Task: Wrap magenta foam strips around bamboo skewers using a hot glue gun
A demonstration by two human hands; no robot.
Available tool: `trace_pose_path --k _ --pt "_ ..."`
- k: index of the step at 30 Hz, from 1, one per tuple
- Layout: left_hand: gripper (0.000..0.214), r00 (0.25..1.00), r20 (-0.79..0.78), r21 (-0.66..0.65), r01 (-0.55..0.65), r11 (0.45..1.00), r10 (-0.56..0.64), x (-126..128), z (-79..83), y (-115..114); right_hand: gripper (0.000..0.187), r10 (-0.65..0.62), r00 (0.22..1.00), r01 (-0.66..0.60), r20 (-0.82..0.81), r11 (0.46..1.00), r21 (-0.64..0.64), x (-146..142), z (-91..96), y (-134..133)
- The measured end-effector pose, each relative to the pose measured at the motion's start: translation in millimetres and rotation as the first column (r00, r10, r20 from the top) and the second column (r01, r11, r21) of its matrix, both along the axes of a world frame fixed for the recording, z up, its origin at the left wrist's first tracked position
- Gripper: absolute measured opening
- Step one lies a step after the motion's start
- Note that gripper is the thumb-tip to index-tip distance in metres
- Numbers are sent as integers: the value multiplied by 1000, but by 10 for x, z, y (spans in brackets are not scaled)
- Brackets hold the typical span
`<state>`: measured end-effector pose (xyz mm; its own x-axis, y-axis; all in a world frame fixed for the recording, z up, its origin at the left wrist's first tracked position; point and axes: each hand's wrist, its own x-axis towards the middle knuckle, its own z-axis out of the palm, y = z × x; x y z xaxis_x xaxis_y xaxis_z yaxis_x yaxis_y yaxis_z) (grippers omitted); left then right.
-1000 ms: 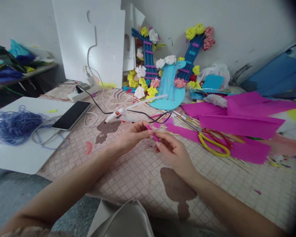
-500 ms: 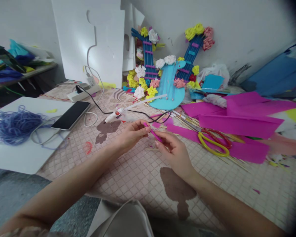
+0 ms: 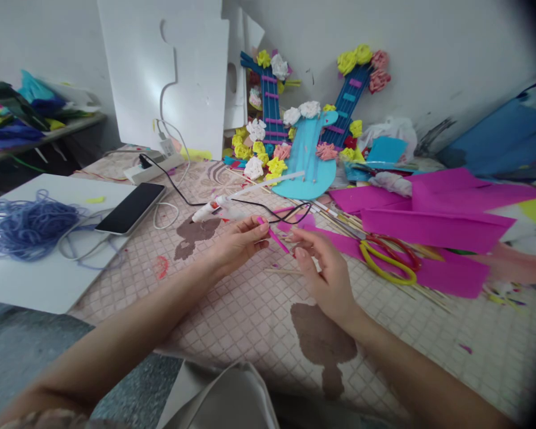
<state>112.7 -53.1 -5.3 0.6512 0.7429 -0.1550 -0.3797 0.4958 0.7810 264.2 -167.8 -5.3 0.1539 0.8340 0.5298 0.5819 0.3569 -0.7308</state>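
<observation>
A thin magenta rolled strip (image 3: 276, 237) slants down to the right above the patterned table. Pinched between thumb and fingers, its upper end is in my left hand (image 3: 241, 243). My right hand (image 3: 324, 268) is just right of the strip's lower end, with thumb and forefinger apart and nothing seen between them. A white glue gun (image 3: 218, 208) with a long clear stick lies beyond my left hand. To the right are scissors with yellow and red handles (image 3: 386, 265), resting on magenta paper (image 3: 451, 274) among thin wooden sticks.
Blue paper guitars (image 3: 304, 161) with paper flowers lean on the wall. At left, a white board (image 3: 44, 292) carries purple cord (image 3: 27, 229) and a phone (image 3: 131, 208). A power strip (image 3: 154, 167) feeds a black cable (image 3: 174, 189) across the table.
My right hand has let go of the strip's lower end and moved slightly right, its fingers parting. My left hand keeps its pinch, and more of the strip shows.
</observation>
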Motion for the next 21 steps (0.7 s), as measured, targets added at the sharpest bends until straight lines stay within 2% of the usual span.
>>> trace_pose_path --k 4,8,10,13,17,21 --pt "24 1000 7 -17 -12 1000 12 12 7 -12 33 34 991 -36 131 999 11 -11 -21 9" --pt "22 996 51 -76 -70 995 74 18 -46 33 35 53 942 -88 330 992 92 -17 -54 -11" --pt "21 995 52 -96 -81 992 87 13 -62 51 35 41 925 -98 378 986 133 -11 -38 -24" --pt "20 999 34 -83 -25 996 28 4 -49 43 34 9 957 -53 291 988 145 -7 20 -33" --pt "23 999 13 -36 51 998 -51 7 -11 -14 33 33 992 -36 122 999 16 -23 55 -1" --pt "23 997 -1 16 77 997 -77 21 -17 -50 35 81 987 -81 136 997 -12 -49 14 29"
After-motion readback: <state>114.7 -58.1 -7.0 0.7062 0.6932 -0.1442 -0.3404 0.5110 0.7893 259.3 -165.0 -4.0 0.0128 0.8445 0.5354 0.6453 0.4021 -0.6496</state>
